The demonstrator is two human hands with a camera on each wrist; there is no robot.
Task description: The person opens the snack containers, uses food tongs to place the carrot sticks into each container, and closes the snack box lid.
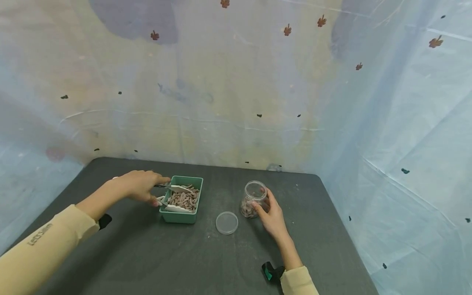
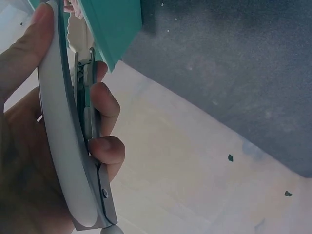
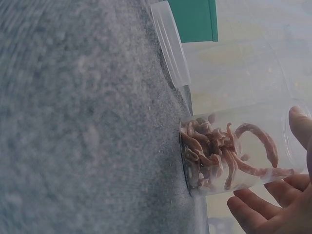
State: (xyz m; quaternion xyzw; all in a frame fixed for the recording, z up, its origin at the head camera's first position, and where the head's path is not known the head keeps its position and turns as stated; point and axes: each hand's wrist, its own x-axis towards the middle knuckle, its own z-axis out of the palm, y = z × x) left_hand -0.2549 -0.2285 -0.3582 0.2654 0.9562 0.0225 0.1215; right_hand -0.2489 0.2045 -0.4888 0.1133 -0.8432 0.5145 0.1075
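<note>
My left hand (image 1: 141,185) grips a pair of tongs (image 2: 62,122) with grey-white handles and scalloped white tips. The tips are spread apart inside a green rectangular container (image 1: 179,218), among brownish, dried-looking strips (image 1: 185,199). In the left wrist view, the thumb lies along one handle and the fingers curl round the other. My right hand (image 1: 273,216) holds a clear open jar (image 1: 255,191) upright on the table, thumb on one side and fingers on the other. Brown twisted strips (image 3: 209,156) fill its lower part, with a couple of longer ones reaching higher.
A clear round lid (image 1: 227,223) lies flat between the container and the jar. Everything stands on a dark grey table (image 1: 221,266). Patterned plastic sheeting (image 1: 236,94) hangs behind and to the sides. Tiny crumbs dot the tabletop.
</note>
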